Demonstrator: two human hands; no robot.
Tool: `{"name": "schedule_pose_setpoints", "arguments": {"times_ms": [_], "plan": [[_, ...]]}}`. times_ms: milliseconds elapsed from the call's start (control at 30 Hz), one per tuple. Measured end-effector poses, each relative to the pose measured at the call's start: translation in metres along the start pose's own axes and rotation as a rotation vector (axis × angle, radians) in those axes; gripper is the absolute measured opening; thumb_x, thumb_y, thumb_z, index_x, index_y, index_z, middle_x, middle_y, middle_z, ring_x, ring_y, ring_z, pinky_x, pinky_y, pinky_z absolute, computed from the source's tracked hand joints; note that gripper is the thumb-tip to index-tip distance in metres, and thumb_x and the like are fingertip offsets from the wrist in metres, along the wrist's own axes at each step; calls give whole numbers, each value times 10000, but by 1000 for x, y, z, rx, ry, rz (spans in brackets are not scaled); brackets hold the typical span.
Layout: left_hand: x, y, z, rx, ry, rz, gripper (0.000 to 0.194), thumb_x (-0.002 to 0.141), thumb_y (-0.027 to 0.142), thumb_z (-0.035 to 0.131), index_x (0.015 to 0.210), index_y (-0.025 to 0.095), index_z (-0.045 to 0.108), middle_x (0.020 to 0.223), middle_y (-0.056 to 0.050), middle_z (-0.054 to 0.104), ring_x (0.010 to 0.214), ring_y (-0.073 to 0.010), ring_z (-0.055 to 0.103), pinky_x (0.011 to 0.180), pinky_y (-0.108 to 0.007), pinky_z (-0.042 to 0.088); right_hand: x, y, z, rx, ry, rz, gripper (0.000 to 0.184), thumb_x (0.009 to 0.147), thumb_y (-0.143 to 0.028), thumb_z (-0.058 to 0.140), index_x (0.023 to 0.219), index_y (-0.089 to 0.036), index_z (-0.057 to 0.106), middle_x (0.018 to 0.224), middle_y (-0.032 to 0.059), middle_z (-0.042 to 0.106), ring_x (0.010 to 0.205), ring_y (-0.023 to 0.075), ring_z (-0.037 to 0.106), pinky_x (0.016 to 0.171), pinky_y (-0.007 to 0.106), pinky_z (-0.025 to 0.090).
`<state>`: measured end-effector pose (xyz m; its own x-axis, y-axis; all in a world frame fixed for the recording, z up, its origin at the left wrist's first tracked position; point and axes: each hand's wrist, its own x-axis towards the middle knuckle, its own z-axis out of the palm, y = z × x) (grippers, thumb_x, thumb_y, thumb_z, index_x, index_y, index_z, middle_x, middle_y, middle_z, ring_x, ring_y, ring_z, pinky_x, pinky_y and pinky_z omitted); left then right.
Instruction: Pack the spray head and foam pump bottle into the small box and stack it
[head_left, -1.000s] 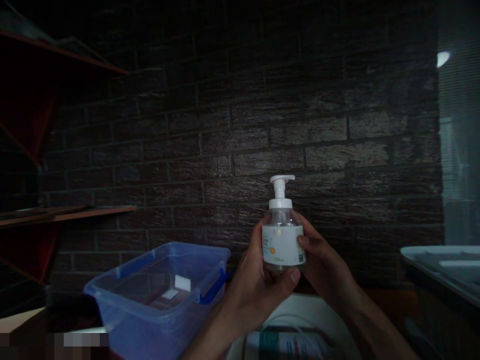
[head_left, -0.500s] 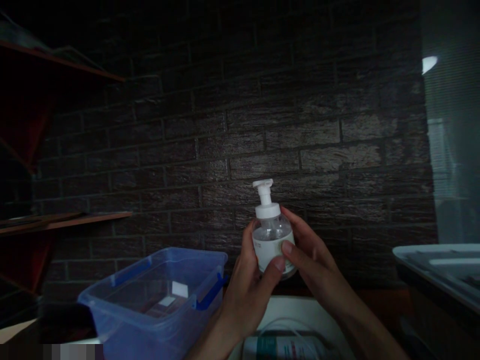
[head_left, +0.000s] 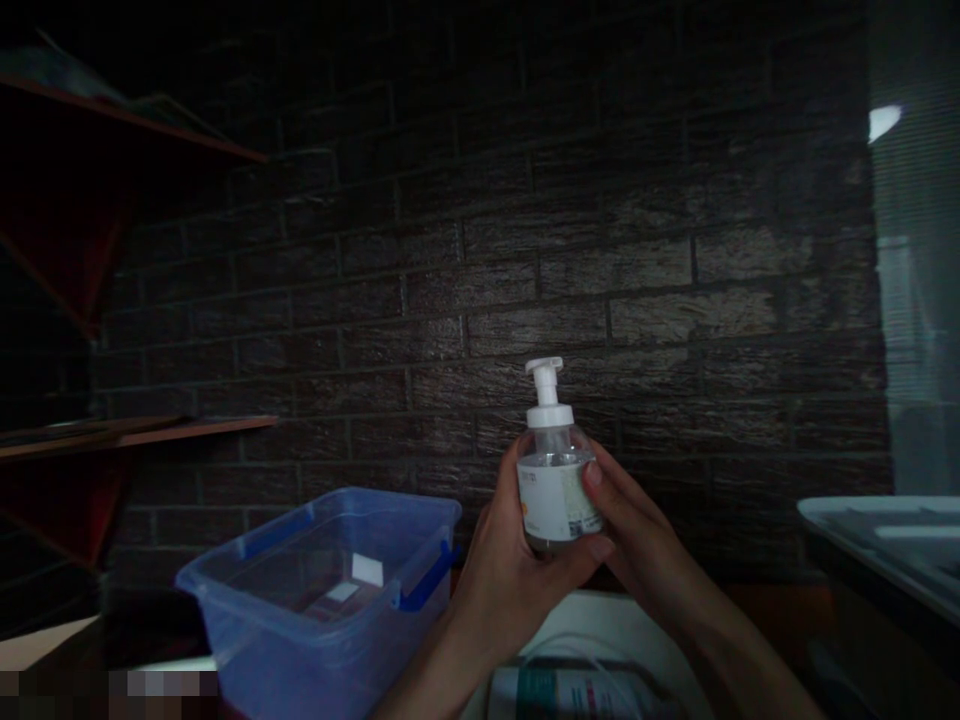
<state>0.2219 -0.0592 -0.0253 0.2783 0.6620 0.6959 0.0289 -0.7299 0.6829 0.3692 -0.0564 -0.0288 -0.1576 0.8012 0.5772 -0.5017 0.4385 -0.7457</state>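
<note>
A clear pump bottle [head_left: 556, 500] with a white pump top and a pale printed label stands nearly upright between both hands, in front of the brick wall. My left hand [head_left: 510, 550] wraps its left side and base, the thumb lying across under the label. My right hand [head_left: 637, 520] grips the right side, with its thumb on the label's edge. Fingers behind the bottle are mostly hidden. Clear liquid shows above the label.
A blue translucent bin [head_left: 322, 580] with two small white pieces inside stands at the left. Below the hands lies a white and teal package [head_left: 555, 692] in a pale container [head_left: 600, 620]. Wooden shelves [head_left: 195, 432] jut out at left; a lidded box [head_left: 885, 525] is at right.
The bottle has been turned in the hands, so more of the label's printed side shows. My left thumb has slid from the label to below it. The view has shifted slightly.
</note>
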Motion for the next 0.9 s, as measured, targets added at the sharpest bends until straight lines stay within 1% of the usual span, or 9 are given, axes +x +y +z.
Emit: {"name": "schedule_pose_setpoints", "arguments": {"times_ms": [167,267,433,500,567,633,733,800,900], "plan": [[-1,1,3,-40,69,14,1010,855,403,815,1662,231,233,1526,-145,592,1352,-349,604,1090,-467,530,3,-1,1,50,-8,-15,476,933,-486,734,1357,-277,682,1257,66,756,1229,309,663,1034,454,523],[-1,2,2,-115,72,11,1028,874,420,803,1681,252,189,1578,-131,547,1414,-340,560,1145,-466,489,6,0,-1,80,-18,-29,486,925,-458,739,1366,-265,672,1319,75,732,1269,321,638,1059,469,507],[-4,0,-4,-82,32,15,916,989,500,648,1693,277,106,1691,-104,391,1546,-335,385,1198,-442,433,7,1,-4,94,-29,-87,530,896,-413,761,1395,-273,648,1415,72,683,1329,329,600,1102,483,480],[-6,-3,-5,-31,18,31,828,1044,514,536,1696,285,80,1738,-86,288,1594,-314,283,1257,-442,349,6,-1,-4,78,-14,-111,528,897,-404,768,1397,-281,652,1426,67,678,1336,323,598,1122,483,467],[-8,-4,-4,-2,-31,34,823,1060,494,510,1696,287,31,1763,-77,206,1620,-291,211,1303,-452,253,4,-3,-2,63,1,-127,508,909,-408,763,1393,-290,659,1415,65,688,1333,319,604,1130,487,463],[-7,-3,-3,-16,-78,31,940,1016,457,618,1695,277,-7,1758,-104,217,1611,-310,237,1305,-489,247,3,-6,-1,50,8,-137,488,922,-413,757,1386,-295,660,1393,66,702,1326,317,613,1126,490,472],[-5,1,-1,-73,-58,35,1052,917,354,777,1690,279,66,1689,-140,377,1518,-347,429,1249,-520,365,1,-7,0,26,-10,-154,483,924,-401,766,1382,-300,651,1377,63,709,1311,309,628,1101,472,504],[-2,4,1,-99,-15,43,980,901,307,796,1665,287,183,1619,-128,485,1439,-338,531,1206,-499,431,1,-6,1,-2,-41,-165,494,916,-378,782,1384,-303,643,1386,59,703,1307,302,632,1081,452,524],[-1,7,1,-128,8,58,844,902,280,791,1604,288,322,1540,-108,570,1376,-323,590,1161,-465,473,1,-5,0,-52,-82,-169,518,916,-352,790,1405,-305,625,1405,61,691,1326,301,619,1090,451,522]]}}
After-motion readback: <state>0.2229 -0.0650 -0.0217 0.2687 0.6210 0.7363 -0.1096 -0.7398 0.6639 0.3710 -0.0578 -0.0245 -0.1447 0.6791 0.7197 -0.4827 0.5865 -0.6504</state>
